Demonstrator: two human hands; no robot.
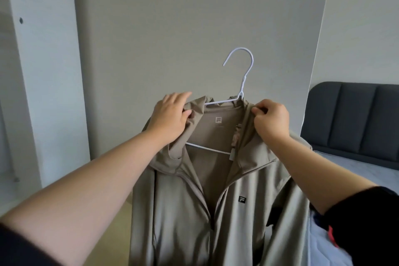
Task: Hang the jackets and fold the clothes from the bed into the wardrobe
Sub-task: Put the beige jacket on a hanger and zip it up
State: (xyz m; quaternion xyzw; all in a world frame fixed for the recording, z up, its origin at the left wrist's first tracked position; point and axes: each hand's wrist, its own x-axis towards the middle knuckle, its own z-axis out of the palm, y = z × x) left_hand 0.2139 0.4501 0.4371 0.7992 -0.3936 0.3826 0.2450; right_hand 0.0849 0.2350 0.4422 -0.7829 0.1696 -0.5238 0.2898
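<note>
A beige zip jacket (241,218) with a small black chest logo hangs in the air in front of me on a white wire hanger (243,75). The hanger's hook stands up above the collar and its lower bar shows inside the open neck. My left hand (170,115) holds the left side of the collar, thumb tucked into the fabric. Fingers of my right hand (271,117) pinch the right side of the collar. The jacket's front is partly unzipped and its lower part runs out of view.
A plain grey wall (194,17) stands straight ahead. A white wardrobe panel (43,71) rises at the left. At the right is the bed (356,170) with a dark padded headboard (354,119), and light clothing with a red detail (323,242) lies at its near edge.
</note>
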